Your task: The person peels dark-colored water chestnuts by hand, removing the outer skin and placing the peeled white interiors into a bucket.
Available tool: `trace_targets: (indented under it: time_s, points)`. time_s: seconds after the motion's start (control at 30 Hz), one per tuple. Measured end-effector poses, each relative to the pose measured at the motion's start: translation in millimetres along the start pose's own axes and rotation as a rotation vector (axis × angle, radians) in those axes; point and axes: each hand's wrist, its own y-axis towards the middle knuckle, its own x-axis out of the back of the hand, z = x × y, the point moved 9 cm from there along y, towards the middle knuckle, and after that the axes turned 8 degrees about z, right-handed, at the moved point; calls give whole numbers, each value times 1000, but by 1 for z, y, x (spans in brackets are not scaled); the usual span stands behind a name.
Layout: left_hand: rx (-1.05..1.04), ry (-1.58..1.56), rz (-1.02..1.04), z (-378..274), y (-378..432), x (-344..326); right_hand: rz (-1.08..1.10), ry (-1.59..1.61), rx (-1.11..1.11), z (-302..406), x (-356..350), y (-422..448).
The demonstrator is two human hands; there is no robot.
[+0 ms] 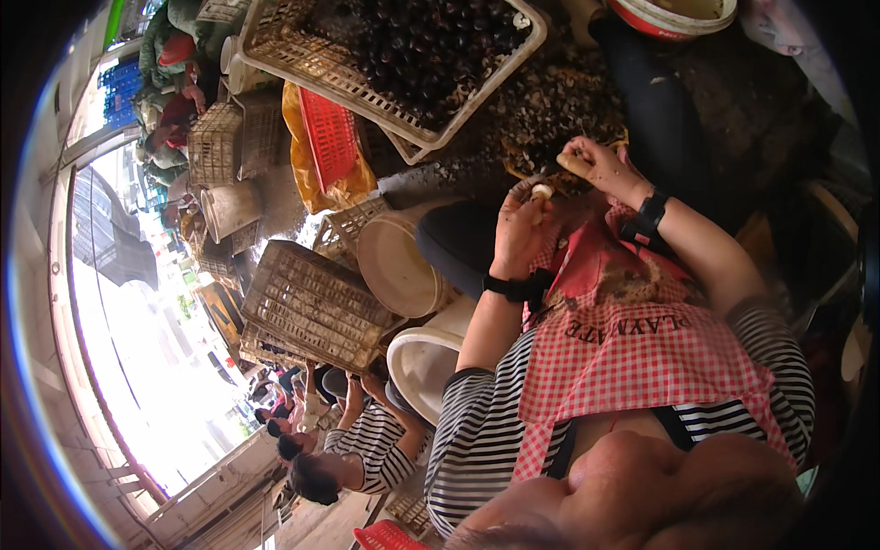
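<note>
My left hand (524, 218) pinches a small pale round piece (542, 191), seemingly a peeled water chestnut, between thumb and fingers. Just to its right and further up, my right hand (595, 163) is raised with fingers curled and tips close together; a yellowish wrap shows on one digit. Whether it holds something small cannot be told. Beyond both hands lies a heap of dark and whitish peelings (557, 103). Up and to the left, a pale plastic crate (440, 141) holds many glossy dark round pieces (419, 48), which look like unpeeled water chestnuts. A stained red checked apron (619, 357) covers my front.
White buckets (395, 265) and a large white tub (412, 371) stand at my left beside an upturned dirty crate (309, 302). A red basket (328, 137) rests on yellow sacking. A red-and-white bucket (677, 24) is at upper right. A person in stripes (375, 440) and others sit nearby.
</note>
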Motion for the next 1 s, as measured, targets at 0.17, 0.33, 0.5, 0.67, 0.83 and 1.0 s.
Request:
trace_targets:
  time_s: [0.17, 0.33, 0.5, 0.67, 0.83, 1.0]
  points:
    - [41, 30, 83, 9, -1, 2, 28, -210, 90, 44, -9, -4]
    - [70, -12, -132, -4, -12, -12, -90, -44, 207, 21, 0, 1]
    - [49, 77, 3, 3, -9, -8, -79, -237, 152, 18, 3, 1]
    - [-7, 61, -32, 2, -3, 3, 41, -97, 121, 23, -17, -7]
    - [20, 46, 41, 4, -5, -4, -107, -251, -145, 3, 18, -1]
    - [-58, 61, 31, 0, -4, -3, 118, -159, 136, 56, -27, -14]
